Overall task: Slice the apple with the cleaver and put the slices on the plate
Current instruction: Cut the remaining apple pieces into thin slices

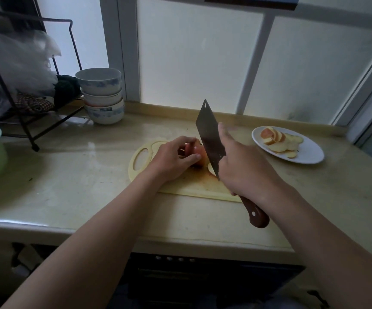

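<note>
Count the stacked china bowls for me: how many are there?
4, in one stack at the back left of the counter: top bowl, second bowl, third bowl, bottom bowl. Another could be nested out of sight.

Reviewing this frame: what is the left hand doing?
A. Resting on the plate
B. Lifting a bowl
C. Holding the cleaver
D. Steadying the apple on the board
D: the left hand grips the apple on the board, while the right hand holds the cleaver.
</note>
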A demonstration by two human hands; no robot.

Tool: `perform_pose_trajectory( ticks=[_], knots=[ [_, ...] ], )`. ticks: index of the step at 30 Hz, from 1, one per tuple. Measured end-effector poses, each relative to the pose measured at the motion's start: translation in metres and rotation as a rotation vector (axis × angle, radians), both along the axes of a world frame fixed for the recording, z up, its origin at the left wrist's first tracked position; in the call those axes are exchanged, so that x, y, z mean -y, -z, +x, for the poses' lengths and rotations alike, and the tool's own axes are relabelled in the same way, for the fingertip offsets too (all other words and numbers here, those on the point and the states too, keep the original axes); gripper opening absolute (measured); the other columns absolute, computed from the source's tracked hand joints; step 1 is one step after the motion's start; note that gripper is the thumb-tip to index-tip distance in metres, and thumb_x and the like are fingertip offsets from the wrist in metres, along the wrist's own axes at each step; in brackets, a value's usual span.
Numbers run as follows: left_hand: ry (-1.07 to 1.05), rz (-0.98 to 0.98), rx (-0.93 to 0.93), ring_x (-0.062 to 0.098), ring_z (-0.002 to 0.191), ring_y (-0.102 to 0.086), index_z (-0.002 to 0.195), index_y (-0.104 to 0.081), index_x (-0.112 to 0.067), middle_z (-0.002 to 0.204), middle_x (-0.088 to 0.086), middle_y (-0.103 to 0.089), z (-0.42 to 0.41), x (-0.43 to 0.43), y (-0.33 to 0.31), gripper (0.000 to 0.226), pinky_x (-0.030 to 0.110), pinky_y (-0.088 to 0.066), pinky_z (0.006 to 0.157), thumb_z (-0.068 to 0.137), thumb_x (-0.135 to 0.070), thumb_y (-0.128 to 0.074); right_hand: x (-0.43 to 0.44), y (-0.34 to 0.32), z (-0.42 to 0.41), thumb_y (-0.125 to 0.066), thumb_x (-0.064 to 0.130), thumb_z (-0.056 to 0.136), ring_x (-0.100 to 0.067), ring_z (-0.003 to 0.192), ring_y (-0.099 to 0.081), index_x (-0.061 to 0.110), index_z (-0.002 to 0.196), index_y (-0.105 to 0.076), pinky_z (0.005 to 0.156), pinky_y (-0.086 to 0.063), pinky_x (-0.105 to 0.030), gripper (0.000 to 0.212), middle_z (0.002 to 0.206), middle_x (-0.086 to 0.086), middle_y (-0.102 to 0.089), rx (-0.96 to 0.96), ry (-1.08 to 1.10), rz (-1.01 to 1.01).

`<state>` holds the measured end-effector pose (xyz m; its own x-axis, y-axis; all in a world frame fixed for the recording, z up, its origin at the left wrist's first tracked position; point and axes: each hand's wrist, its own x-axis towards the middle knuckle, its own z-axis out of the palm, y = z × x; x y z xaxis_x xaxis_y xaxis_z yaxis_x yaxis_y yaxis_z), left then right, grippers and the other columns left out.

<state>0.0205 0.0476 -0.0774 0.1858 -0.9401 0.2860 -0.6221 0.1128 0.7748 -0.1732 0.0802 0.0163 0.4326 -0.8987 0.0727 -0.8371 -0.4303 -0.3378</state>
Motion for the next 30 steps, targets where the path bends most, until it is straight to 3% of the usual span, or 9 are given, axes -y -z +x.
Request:
perform_pose_trajectory(
  ticks=[9, 16, 19, 23, 28, 30],
  knots=[
    [-0.003, -0.016, 0.011, 0.016, 0.109, -0.064, 0.137, -0.055, -0.035, 0.125, -0.003, -0.064, 0.003, 0.003, 0.005, 0.052, 0.041, -0.056, 0.096, 0.088, -0.044, -0.073, -0.033, 0.003, -0.008, -0.046, 0.008, 0.101, -0.015, 0.068, -0.058, 0.04, 0.163, 0.017, 0.053, -0.044, -0.03, 0.094, 0.081, 0.0, -0.052, -0.11, 0.022, 0.025],
    [-0.008, -0.025, 0.008, 0.012, 0.106, -0.063, 0.136, -0.056, -0.035, 0.123, -0.003, -0.065, 0.004, 0.006, 0.006, 0.052, 0.029, -0.052, 0.092, 0.088, -0.042, -0.074, -0.014, 0.009, 0.007, -0.046, 0.005, 0.101, -0.017, 0.071, -0.061, 0.035, 0.166, 0.011, 0.058, -0.052, -0.033, 0.091, 0.084, 0.001, -0.047, -0.136, -0.005, 0.021],
    [-0.01, -0.03, 0.003, 0.012, 0.106, -0.064, 0.136, -0.057, -0.034, 0.12, -0.004, -0.066, 0.004, 0.007, 0.007, 0.053, 0.031, -0.053, 0.094, 0.087, -0.041, -0.075, 0.0, 0.015, 0.014, -0.047, 0.001, 0.098, -0.021, 0.073, -0.067, 0.035, 0.167, 0.005, 0.066, -0.062, -0.039, 0.093, 0.097, -0.004, -0.051, -0.138, -0.001, 0.073],
    [-0.003, -0.038, -0.004, 0.013, 0.106, -0.064, 0.135, -0.056, -0.036, 0.12, -0.004, -0.065, 0.006, 0.009, 0.009, 0.053, 0.035, -0.055, 0.095, 0.086, -0.042, -0.076, 0.013, 0.013, 0.017, -0.046, 0.002, 0.096, -0.024, 0.074, -0.071, 0.036, 0.167, 0.0, 0.069, -0.065, -0.042, 0.091, 0.113, -0.009, -0.057, -0.111, -0.002, 0.119],
    [0.012, -0.037, 0.0, 0.014, 0.107, -0.063, 0.136, -0.054, -0.035, 0.123, -0.004, -0.062, 0.006, 0.008, 0.009, 0.053, 0.039, -0.056, 0.095, 0.088, -0.042, -0.074, 0.02, 0.009, 0.016, -0.052, -0.003, 0.093, -0.02, 0.064, -0.073, 0.039, 0.167, -0.001, 0.052, -0.061, -0.031, 0.099, 0.14, -0.014, -0.053, -0.107, 0.0, 0.176],
    [0.013, -0.031, 0.001, 0.015, 0.108, -0.063, 0.136, -0.053, -0.037, 0.124, -0.003, -0.062, 0.006, 0.007, 0.009, 0.052, 0.04, -0.056, 0.095, 0.088, -0.042, -0.074, 0.024, 0.008, 0.012, -0.052, -0.003, 0.09, -0.017, 0.059, -0.072, 0.04, 0.167, -0.003, 0.047, -0.056, -0.027, 0.1, 0.129, -0.014, -0.063, -0.093, -0.006, 0.201]
  ],
)
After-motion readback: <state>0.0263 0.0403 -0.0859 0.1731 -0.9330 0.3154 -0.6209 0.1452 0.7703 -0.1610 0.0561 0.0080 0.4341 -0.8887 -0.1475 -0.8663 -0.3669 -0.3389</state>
